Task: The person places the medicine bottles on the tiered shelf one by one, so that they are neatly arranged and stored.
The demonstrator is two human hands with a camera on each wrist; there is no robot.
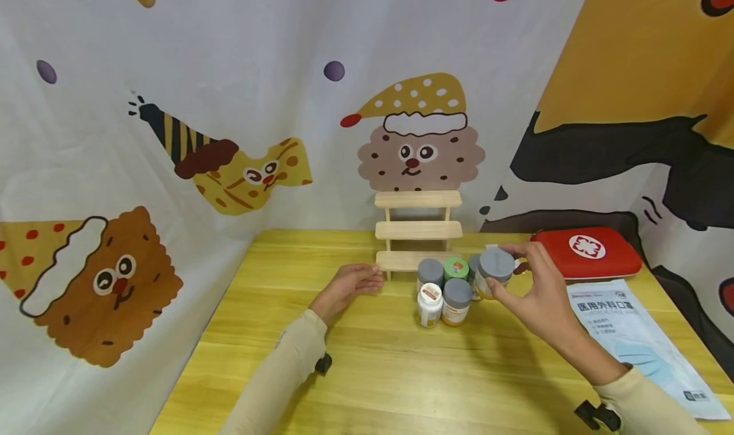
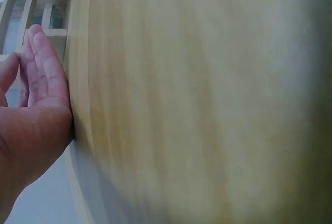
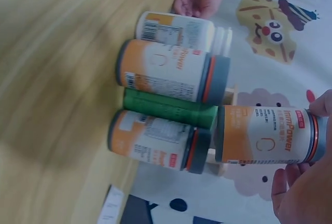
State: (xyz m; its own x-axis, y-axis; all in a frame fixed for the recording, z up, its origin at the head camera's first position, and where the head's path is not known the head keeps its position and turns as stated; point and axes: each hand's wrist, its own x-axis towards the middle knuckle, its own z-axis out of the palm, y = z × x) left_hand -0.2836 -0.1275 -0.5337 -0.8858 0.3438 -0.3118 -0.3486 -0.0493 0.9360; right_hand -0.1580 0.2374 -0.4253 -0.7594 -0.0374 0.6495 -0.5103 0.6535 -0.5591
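My right hand (image 1: 541, 295) pinches a grey-lidded pill bottle (image 1: 496, 264) between thumb and fingers. Its orange-and-white label (image 3: 267, 135) shows in the right wrist view, where the bottle is raised above the others. Close beside it stands a group: a small white bottle (image 1: 430, 306), a green-topped container (image 1: 456, 268), and grey-lidded bottles, one at the front (image 1: 457, 302) and one at the back left (image 1: 430, 272); another is partly hidden behind the held bottle. My left hand (image 1: 346, 288) rests on its edge on the table, fingers extended at the lower left end of a three-step wooden rack (image 1: 418, 230).
To the right lies a red first-aid case (image 1: 590, 251) with a white emblem. In front of it is a white face-mask packet (image 1: 642, 346). The wooden table (image 1: 390, 377) meets a cartoon-printed cloth (image 1: 258, 72) behind the rack.
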